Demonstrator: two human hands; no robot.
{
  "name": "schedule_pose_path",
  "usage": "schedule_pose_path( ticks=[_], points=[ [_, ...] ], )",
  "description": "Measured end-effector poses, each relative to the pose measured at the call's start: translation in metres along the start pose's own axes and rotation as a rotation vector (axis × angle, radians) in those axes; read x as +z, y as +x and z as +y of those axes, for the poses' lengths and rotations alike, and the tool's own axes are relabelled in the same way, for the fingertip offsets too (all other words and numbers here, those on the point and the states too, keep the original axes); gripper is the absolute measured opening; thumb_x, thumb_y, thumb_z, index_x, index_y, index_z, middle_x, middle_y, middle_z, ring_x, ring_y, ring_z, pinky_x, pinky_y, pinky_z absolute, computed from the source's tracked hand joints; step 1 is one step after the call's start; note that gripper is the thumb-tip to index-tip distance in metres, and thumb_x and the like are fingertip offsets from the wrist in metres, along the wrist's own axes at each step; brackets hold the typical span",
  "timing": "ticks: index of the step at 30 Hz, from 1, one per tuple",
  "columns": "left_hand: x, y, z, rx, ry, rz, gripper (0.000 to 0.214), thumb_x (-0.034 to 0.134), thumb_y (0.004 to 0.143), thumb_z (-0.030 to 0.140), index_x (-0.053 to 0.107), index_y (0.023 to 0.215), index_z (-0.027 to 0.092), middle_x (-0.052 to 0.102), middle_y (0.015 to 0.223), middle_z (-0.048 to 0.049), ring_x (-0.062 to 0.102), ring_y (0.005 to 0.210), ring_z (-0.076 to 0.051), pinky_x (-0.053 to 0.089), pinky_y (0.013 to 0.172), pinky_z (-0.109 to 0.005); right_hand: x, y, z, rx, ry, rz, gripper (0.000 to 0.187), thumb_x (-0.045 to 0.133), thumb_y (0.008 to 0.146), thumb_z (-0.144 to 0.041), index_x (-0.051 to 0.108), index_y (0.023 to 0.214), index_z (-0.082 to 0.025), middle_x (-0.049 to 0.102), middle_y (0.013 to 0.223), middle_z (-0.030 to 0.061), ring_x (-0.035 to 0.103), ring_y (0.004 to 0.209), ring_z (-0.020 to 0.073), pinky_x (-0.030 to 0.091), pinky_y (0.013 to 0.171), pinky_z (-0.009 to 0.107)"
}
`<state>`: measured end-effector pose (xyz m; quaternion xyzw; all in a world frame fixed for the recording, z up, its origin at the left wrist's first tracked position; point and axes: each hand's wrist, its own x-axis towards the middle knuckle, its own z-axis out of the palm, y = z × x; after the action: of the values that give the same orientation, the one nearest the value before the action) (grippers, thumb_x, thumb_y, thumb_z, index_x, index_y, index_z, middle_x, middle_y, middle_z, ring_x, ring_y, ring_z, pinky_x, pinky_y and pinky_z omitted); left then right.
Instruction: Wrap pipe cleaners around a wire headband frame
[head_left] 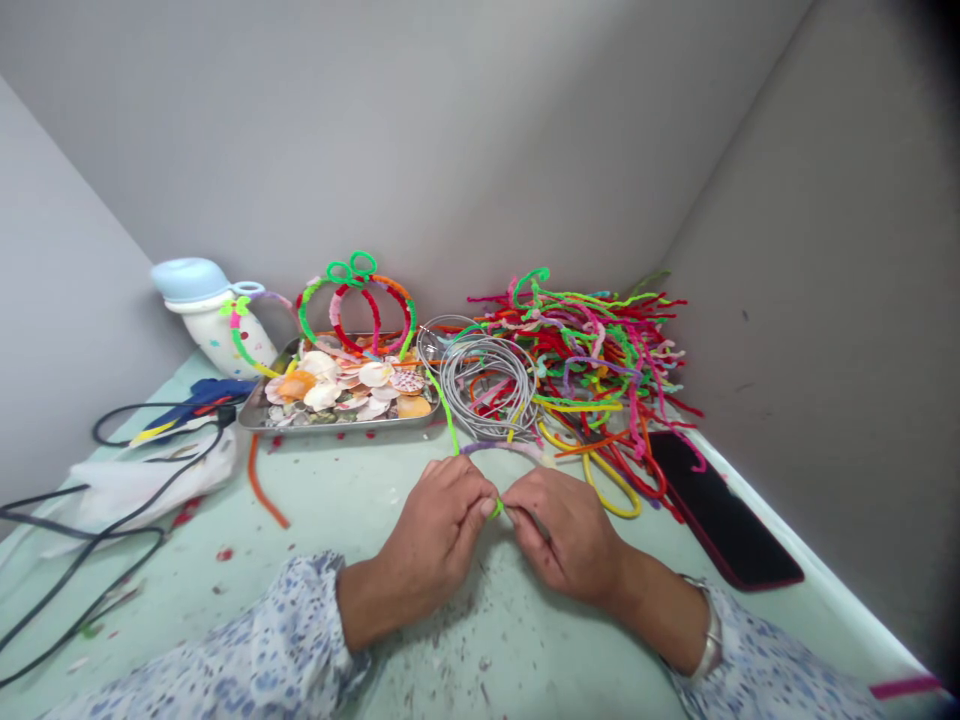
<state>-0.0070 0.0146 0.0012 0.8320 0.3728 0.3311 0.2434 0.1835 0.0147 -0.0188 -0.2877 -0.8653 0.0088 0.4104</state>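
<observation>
Head view: both hands are brought together at the centre of the pale green table (337, 500). The left hand (439, 530) is curled, thumb and fingertips pinched on a green pipe cleaner (448, 420) that runs away towards 11 o'clock. The right hand (566, 535) is likewise curled, its fingertips pinched on the same strand where the two hands meet. A lilac pipe cleaner (504, 448) arcs just beyond the knuckles, at 12 o'clock from the hands.

For the twisting that appears to be in hand, a firm pinch close to the joint would seem best, with the free length kept clear of the grey wire rings (487, 385) lying near at 12 o'clock. The heap of coloured pipe cleaners (592, 350) sits at 1 o'clock, a metal tray of shells (341, 395) at 11 o'clock, a dark phone (720, 510) at 3 o'clock, and a blue glue gun (199, 400) with black cables at 9 o'clock. A white jug with a blue lid (206, 310) stands behind the tray.

The meeting point of the strand is covered by the fingertips, so whether one or two strands are gripped cannot be told. The forearms are cut off at the lower edge, and the far right corner is darkened.
</observation>
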Motion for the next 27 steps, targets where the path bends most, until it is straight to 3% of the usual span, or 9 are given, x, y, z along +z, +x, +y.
schedule_pose_path(
  ticks=[7, 11, 14, 16, 18, 23, 27],
  points=[
    [0.002, -0.002, -0.001, 0.024, -0.028, 0.004, 0.02, 0.04, 0.097, 0.02, 0.059, 0.09, 0.019, 0.057, 0.084, -0.0044, 0.052, 0.084, -0.02, 0.039, 0.078, -0.036, -0.001, 0.0, 0.001, 0.007, -0.009, 0.014, 0.016, 0.045, 0.087, -0.01, 0.053, 0.098, -0.019, 0.062, 0.076, 0.0042, 0.056, 0.067, 0.0181, 0.044, 0.06, 0.03],
    [0.002, -0.006, 0.0, 0.017, -0.015, 0.209, 0.019, 0.048, 0.093, 0.016, 0.054, 0.11, 0.02, 0.055, 0.106, -0.0079, 0.05, 0.103, -0.022, 0.04, 0.089, -0.038, -0.002, 0.001, 0.002, 0.083, -0.001, 0.087, 0.015, 0.047, 0.087, -0.01, 0.053, 0.098, -0.019, 0.061, 0.077, 0.0035, 0.058, 0.069, 0.0177, 0.047, 0.063, 0.029],
    [0.0, -0.009, 0.002, 0.014, 0.002, 0.394, 0.018, 0.051, 0.091, 0.014, 0.05, 0.108, 0.02, 0.052, 0.106, -0.0071, 0.049, 0.102, -0.022, 0.04, 0.09, -0.037, -0.002, 0.001, 0.002, 0.172, 0.005, 0.187, 0.015, 0.048, 0.088, -0.011, 0.052, 0.099, -0.02, 0.062, 0.08, 0.0035, 0.06, 0.073, 0.0176, 0.05, 0.067, 0.029],
    [0.0, -0.01, 0.002, 0.014, 0.002, 0.445, 0.016, 0.053, 0.089, 0.014, 0.049, 0.103, 0.02, 0.051, 0.101, -0.0058, 0.05, 0.098, -0.021, 0.041, 0.087, -0.036, -0.003, 0.001, 0.001, 0.226, 0.0, 0.249, 0.015, 0.048, 0.088, -0.011, 0.052, 0.1, -0.021, 0.062, 0.082, 0.0032, 0.061, 0.072, 0.0169, 0.051, 0.067, 0.029],
    [0.001, -0.01, 0.002, 0.016, -0.007, 0.416, 0.017, 0.053, 0.089, 0.014, 0.049, 0.104, 0.021, 0.051, 0.099, -0.0058, 0.051, 0.095, -0.021, 0.043, 0.085, -0.035, -0.003, 0.0, 0.0, 0.274, -0.008, 0.287, 0.015, 0.047, 0.089, -0.012, 0.052, 0.1, -0.021, 0.062, 0.082, 0.0028, 0.061, 0.07, 0.0163, 0.052, 0.065, 0.028],
    [0.007, -0.007, -0.004, -0.015, -0.036, 0.177, 0.032, 0.048, 0.09, 0.012, 0.051, 0.12, 0.023, 0.049, 0.116, -0.0103, 0.055, 0.095, -0.02, 0.048, 0.086, -0.036, -0.002, 0.001, -0.001, 0.28, -0.015, 0.302, 0.014, 0.047, 0.089, -0.013, 0.052, 0.099, -0.022, 0.063, 0.081, 0.0024, 0.061, 0.067, 0.0162, 0.053, 0.067, 0.03],
    [0.009, -0.006, -0.008, -0.01, 0.005, 0.158, 0.028, 0.054, 0.086, 0.012, 0.056, 0.112, 0.022, 0.047, 0.12, -0.0107, 0.056, 0.098, -0.021, 0.048, 0.087, -0.037, -0.001, 0.001, -0.001, 0.243, -0.032, 0.292, 0.015, 0.047, 0.089, -0.013, 0.052, 0.101, -0.022, 0.064, 0.082, 0.0028, 0.063, 0.069, 0.0173, 0.054, 0.071, 0.033]
  ],
)
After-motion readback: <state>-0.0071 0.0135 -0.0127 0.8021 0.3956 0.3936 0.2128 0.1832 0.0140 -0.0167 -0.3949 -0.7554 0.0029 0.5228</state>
